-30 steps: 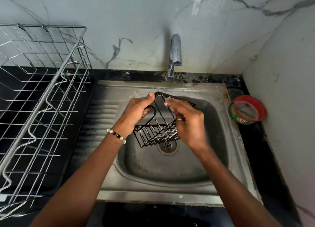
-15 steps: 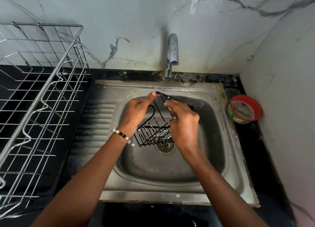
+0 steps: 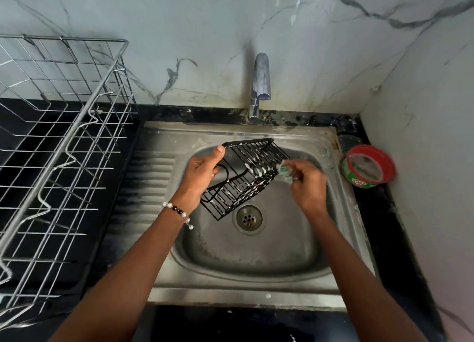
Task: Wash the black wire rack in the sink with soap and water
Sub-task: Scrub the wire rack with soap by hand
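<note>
Now the left hand (image 3: 202, 173) grips one black wire rack (image 3: 243, 175) above the sink (image 3: 341, 213), long axis running from the drain side up toward the right rim (soap streaks its wires). The right hand (image 3: 306, 184), earlier on the rack's front, now pinches a green scrubber (image 3: 285, 171) at its far end.

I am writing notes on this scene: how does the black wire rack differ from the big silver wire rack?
The black wire rack is small, soapy and held tilted over the sink by the left hand; the silver wire rack is far larger, shows no soap and stands untouched on the counter. Both are open wire grids.
</note>
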